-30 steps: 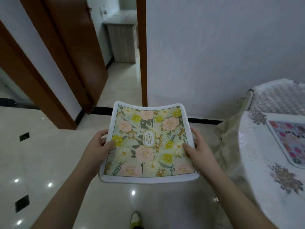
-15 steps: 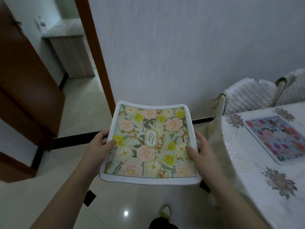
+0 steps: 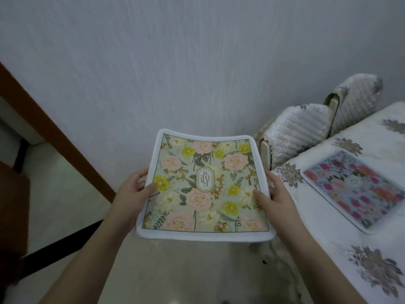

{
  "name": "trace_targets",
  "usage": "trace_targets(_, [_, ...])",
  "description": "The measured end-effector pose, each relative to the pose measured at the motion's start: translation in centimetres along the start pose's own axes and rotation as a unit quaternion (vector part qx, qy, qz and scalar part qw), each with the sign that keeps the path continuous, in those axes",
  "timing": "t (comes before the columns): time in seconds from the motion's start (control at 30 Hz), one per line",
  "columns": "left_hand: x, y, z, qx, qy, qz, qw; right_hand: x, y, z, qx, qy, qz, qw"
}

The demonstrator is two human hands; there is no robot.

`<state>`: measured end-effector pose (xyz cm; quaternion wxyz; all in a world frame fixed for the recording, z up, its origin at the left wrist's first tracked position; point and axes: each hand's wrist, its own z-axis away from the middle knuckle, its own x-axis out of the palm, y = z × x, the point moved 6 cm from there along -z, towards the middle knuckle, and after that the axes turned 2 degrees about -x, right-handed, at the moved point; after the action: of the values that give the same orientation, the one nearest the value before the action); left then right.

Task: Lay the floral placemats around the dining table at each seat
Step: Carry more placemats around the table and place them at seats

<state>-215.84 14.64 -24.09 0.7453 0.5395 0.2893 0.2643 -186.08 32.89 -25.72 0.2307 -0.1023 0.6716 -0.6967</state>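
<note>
I hold a green floral placemat (image 3: 205, 187) with a white border flat in the air in front of me, above the floor. My left hand (image 3: 133, 190) grips its left edge, thumb on top. My right hand (image 3: 274, 197) grips its right edge the same way. The dining table (image 3: 324, 233), covered with a white embroidered cloth, stands to my right. A second placemat (image 3: 357, 189) with pink and red flowers lies flat on the table near its left edge.
Two chairs with quilted white covers (image 3: 295, 132) (image 3: 355, 102) stand against the table's far side. A pale wall (image 3: 175, 62) rises straight ahead. A brown door frame (image 3: 54, 128) runs diagonally at left, with glossy floor (image 3: 175, 270) below.
The view has swung to the right: the doorway slid out at left and more of the table, the second placemat and the chairs came in. Both hands keep their hold on the mat.
</note>
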Motion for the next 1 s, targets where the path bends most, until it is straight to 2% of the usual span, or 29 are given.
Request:
trace_targets(0.33, [7.9,3.2,-13.2,0.011,-0.115,-0.017,0.993,-2.8,0.6,-6.7,0.042,0.127,0.027,0.991])
trace_targets(0.57, [11.2,6.3,-24.4,0.019,-0.211,-0.004,0.977,-0.6,-0.5,-12.4,0.053,0.221,0.029,0.973])
trace_targets(0.87, [15.9,10.5,-34.0,0.019,-0.313,-0.008,0.95,0.6,-1.5,-17.9,0.061,0.303,0.009,0.951])
trace_targets(1.0, [19.8,12.0,-37.5,0.022,-0.327,-0.015,0.944,-0.9,-0.9,-21.0,0.066,0.325,0.006,0.943])
